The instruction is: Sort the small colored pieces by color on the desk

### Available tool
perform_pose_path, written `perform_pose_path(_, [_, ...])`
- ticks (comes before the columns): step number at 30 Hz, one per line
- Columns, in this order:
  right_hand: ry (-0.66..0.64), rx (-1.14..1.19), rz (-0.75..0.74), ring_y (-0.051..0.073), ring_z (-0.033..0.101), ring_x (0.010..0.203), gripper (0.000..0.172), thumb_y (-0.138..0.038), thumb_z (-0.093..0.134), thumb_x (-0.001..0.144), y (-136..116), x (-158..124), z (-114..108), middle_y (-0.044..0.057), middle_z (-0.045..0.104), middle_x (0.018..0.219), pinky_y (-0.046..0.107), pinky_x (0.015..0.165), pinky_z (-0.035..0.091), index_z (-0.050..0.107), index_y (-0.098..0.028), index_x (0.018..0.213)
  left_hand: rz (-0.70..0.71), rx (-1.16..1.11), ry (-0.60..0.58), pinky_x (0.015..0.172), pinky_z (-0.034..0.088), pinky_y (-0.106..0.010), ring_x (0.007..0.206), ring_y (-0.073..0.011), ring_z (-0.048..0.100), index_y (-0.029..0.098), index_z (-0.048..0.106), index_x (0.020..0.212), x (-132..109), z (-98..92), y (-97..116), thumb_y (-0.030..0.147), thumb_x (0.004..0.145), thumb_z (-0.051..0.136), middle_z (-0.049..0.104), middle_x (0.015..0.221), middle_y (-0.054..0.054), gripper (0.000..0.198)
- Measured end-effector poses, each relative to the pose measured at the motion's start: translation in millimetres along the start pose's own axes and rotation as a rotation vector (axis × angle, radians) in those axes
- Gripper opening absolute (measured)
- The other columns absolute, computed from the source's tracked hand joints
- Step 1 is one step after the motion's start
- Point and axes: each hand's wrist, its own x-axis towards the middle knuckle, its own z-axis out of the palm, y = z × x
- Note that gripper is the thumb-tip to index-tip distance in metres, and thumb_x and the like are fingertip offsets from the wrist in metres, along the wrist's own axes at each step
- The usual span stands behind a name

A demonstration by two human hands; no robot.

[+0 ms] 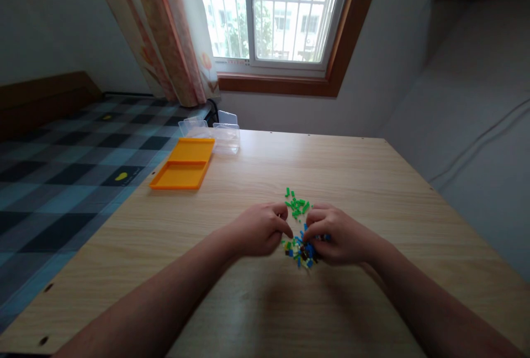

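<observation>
A pile of small mixed building bricks (305, 253), in blue, green, yellow, white and dark colours, lies on the table between my hands. Just beyond it is a loose group of green bricks (297, 204). My left hand (265, 228) is at the left edge of the pile, fingers curled with the index finger pointing toward the bricks; whatever is in its fingers is too small to make out. On the right side, my right hand (333, 234) reaches into the pile with bent fingers that touch the blue bricks, and its fingertips are partly hidden.
An open orange case (182, 175) rests at the table's left edge. Clear plastic boxes (226, 138) stand behind it. A bed with a checked cover (83, 165) adjoins the wooden table (351, 170) on the left. A window and a curtain (165, 32) are at the back.
</observation>
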Motion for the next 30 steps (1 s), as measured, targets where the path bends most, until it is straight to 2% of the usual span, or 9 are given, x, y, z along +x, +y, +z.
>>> perform_pose_path(6, [-0.007,0.005,0.006,0.016,0.055,0.077,0.024,-0.010,0.060,0.079,1.8,-0.4,2.3,0.001,0.064,0.079,0.033,0.076,0.040,0.076,-0.024,0.089,0.026,0.009,-0.022,0.069,0.046,-0.026,0.075,-0.0131,0.057,0.033,0.079,0.101,-0.5,0.7,1.0,0.009,0.074,0.057,0.059,0.089,-0.002,0.042])
perform_pose_path(13, [-0.004,0.012,-0.012,0.016,0.055,0.077,0.032,-0.005,0.056,0.074,-1.1,-0.3,2.6,0.001,0.064,0.079,0.034,0.077,0.041,0.077,-0.026,0.089,0.046,0.045,-0.055,0.072,0.047,-0.027,0.078,-0.0143,0.057,0.033,0.078,0.103,-0.4,0.5,-0.2,0.009,0.076,0.057,0.059,0.091,-0.002,0.042])
perform_pose_path(21, [0.047,-0.020,0.025,0.017,0.054,0.078,0.032,-0.005,0.055,0.076,3.4,-2.9,3.3,0.002,0.063,0.079,0.035,0.077,0.041,0.077,-0.024,0.088,0.018,0.082,-0.018,0.070,0.047,-0.028,0.076,-0.0145,0.055,0.032,0.079,0.098,-0.7,-2.9,-1.4,0.009,0.076,0.055,0.059,0.089,-0.003,0.040])
perform_pose_path(30, [0.057,-0.047,0.014,0.017,0.052,0.078,0.038,-0.005,0.057,0.078,-3.8,1.7,4.3,0.003,0.061,0.083,0.032,0.072,0.040,0.077,-0.027,0.101,0.023,0.051,-0.006,0.070,0.046,-0.027,0.074,-0.0131,0.056,0.034,0.079,0.098,-1.0,-2.0,-2.3,0.007,0.074,0.056,0.059,0.087,-0.001,0.043])
